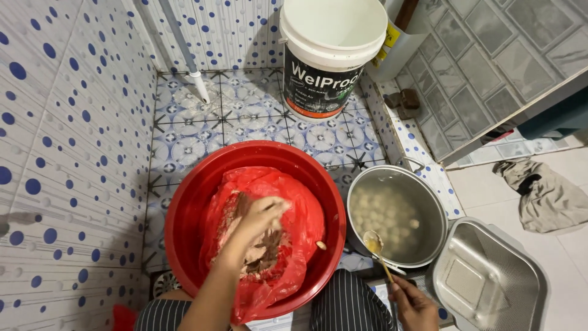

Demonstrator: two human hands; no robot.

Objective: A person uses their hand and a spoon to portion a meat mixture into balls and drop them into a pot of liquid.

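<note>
A red basin (190, 202) stands on the tiled floor, lined with a red plastic bag (300, 214) that holds a brownish paste. My left hand (254, 227) reaches into the bag, smeared with paste and closed around a lump of it. My right hand (413, 303) grips the handle of a spoon (375, 245), its bowl resting over the rim of a metal pot (429, 202). The pot holds cloudy water with several pale round balls in it.
A white bucket (331, 55) stands against the dotted wall tiles at the back. A square metal container (490, 276) sits right of the pot. A crumpled cloth (545, 190) lies on the floor at right. A white pipe (187, 55) leans in the corner.
</note>
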